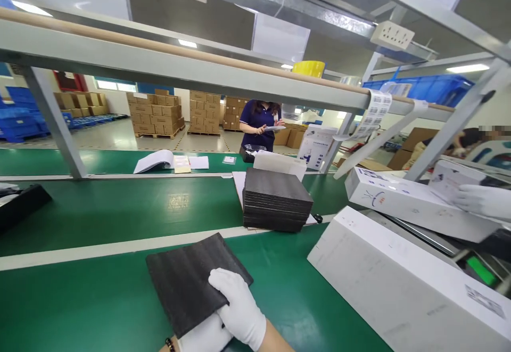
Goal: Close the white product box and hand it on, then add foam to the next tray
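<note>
- On the green belt (120, 299) right before us lies a dark foam pad (191, 283), flat, its near corner running under our hands.
- Our right hand (239, 307), in a white glove, rests on top of the pad at its near right part — fingers together and curled over the surface, pressing it rather than pinching it.
- Our left hand (205, 337) shows only as a strip of white glove at the bottom edge, touching the pad's near corner; we cannot tell whether its fingers are spread or closed.
- The pad is nearly square and turned on the belt, so one corner points away toward the far right and one toward us; its ribs run from the near left up to the far right.
- Beyond it, well apart and across a white stripe, a stack of pads (276, 200) of the same dark foam stands squarely, with white sheets under and behind it.
- To the right of the pad, near but not touching, a long white box (403, 283) lies slanted, its long axis running from the belt's middle down to the right edge.
- Behind that, a second white box (407, 203) lies along the same slant, and another person's gloved hand (479, 200) rests on its far end.
- A grey rail (179, 70) crosses the view overhead, held by slanted posts — it cuts off part of the far side.
- Past the rail a person in a dark top (261, 123) stands by the far belt, with papers (167, 161) on it and stacked cartons (155, 112) on the floor behind.
</note>
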{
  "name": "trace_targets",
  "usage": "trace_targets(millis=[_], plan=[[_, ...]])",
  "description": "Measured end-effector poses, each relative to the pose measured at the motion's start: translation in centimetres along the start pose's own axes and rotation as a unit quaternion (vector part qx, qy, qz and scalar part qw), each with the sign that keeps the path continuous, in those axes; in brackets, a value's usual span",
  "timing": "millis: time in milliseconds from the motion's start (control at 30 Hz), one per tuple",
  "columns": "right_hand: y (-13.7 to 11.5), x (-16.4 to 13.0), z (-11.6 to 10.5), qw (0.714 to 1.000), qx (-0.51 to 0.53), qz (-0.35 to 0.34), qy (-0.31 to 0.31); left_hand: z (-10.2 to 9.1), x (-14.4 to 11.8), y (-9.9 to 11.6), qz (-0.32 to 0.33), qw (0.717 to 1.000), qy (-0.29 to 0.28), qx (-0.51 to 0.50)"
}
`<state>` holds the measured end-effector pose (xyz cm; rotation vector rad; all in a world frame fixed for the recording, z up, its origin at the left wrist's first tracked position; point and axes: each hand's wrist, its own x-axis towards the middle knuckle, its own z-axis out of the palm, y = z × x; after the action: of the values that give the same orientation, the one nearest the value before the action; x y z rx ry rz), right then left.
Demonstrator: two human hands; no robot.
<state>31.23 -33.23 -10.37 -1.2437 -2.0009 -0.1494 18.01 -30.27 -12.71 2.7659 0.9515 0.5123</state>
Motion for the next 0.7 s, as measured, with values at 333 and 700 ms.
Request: trace_targets(millis=[333, 700], plan=[[-0.4, 0.2, 0.9, 0.998, 0.02, 0.057, -0.034, -2.6, 0.4, 1.2, 0.03, 0.996, -0.069, -0.044], [-0.3, 0.9, 0.8, 0.997, 0.013, 0.04, -0.061, -3.1, 0.6, 1.4, 0.03, 0.999, -0.017, -0.023]])
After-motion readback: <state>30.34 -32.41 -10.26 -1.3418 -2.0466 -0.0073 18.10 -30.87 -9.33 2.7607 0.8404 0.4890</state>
